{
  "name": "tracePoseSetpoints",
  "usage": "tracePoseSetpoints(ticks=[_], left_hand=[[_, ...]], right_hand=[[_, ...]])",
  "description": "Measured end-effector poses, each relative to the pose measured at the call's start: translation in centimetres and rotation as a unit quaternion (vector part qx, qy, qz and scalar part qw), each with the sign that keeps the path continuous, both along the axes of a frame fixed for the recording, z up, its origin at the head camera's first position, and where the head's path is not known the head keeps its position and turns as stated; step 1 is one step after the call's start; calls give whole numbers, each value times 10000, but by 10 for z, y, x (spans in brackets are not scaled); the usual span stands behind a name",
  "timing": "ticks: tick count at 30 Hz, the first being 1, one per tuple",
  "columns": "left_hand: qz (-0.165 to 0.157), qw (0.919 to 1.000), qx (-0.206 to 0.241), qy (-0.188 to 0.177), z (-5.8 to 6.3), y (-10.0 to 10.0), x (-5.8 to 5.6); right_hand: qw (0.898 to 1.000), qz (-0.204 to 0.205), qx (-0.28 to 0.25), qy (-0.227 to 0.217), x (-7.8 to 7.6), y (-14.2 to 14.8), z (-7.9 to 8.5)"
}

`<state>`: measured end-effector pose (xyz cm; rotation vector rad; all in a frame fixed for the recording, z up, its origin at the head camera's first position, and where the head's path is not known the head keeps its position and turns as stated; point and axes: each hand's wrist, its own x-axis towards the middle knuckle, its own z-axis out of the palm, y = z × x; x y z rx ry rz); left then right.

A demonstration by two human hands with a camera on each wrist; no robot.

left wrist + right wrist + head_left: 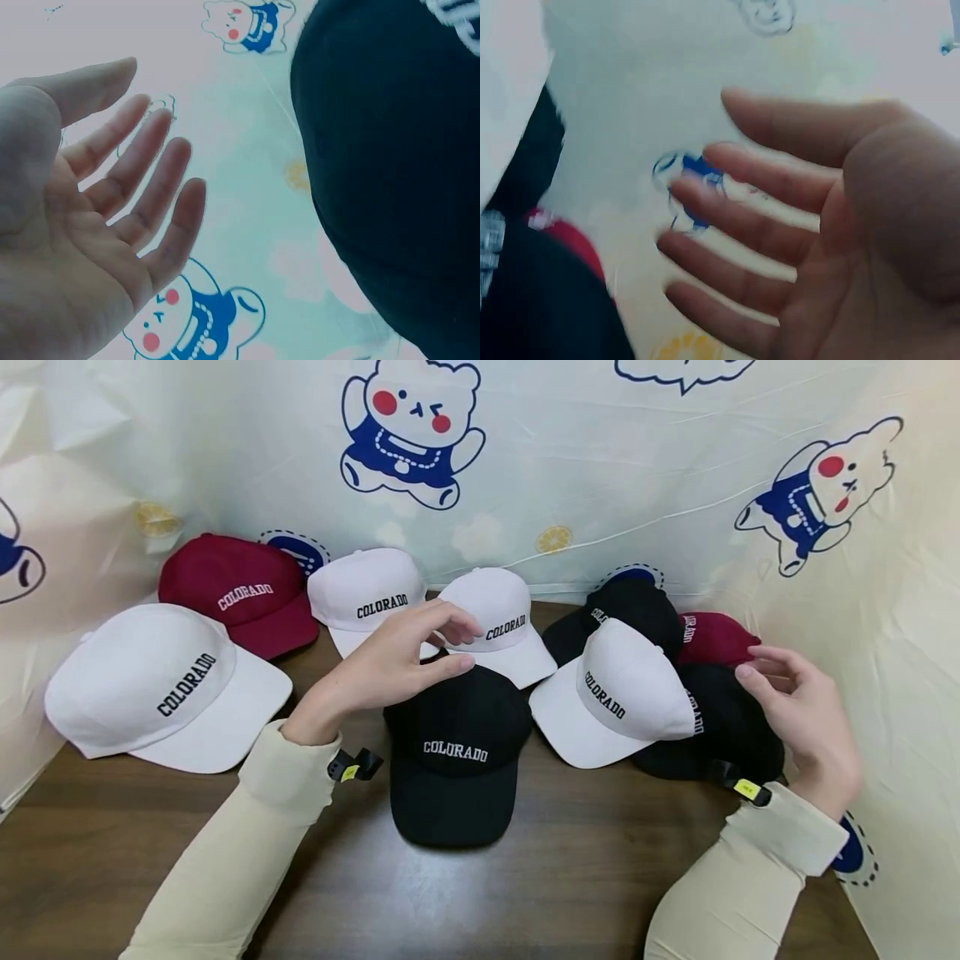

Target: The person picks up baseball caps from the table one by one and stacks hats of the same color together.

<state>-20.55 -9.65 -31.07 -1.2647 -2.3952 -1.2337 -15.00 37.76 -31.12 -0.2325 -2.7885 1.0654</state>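
My left hand [401, 652] hovers above the crown of a black COLORADO cap [457, 735] at the middle of the table, its fingers relaxed and apart, holding nothing. In the left wrist view that black cap [390, 165] fills the right side, beside the spread fingers [172, 172]. My right hand [810, 710] is raised by the right-hand caps, fingers loosely bent and holding nothing. Nearest to it are a black cap [735, 735] and a dark red cap [716, 639]. A white cap [622, 693] leans over that black one, partly hiding its lettering.
At the left sit a large white cap [150, 685] and a dark red cap [232, 585]. Two white caps, one left [367, 585] and one right [495, 618], stand behind my left hand. Another black cap [637, 610] is at the back right. A printed cloth [570, 468] hangs behind the wooden table [585, 877].
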Motion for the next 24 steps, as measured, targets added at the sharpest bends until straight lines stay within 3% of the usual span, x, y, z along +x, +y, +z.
tracePoseSetpoints(ticks=[5,12,18,21,24], left_hand=[[-88,9995,272,120,0,6,4],[-45,9999,125,45,-6,12,4],[-61,9999,84,51,-9,15,3],[-103,9999,34,36,-10,18,4],[-108,9999,-29,53,-11,21,3]], right_hand=[[9974,-429,106,-569,-5,13,-11],[9872,-112,187,-1581,-9,32,-27],[9656,186,-265,-2581,-11,40,-36],[9585,163,-257,-2833,-11,42,-38],[9580,46,-295,-2852,-9,43,-40]])
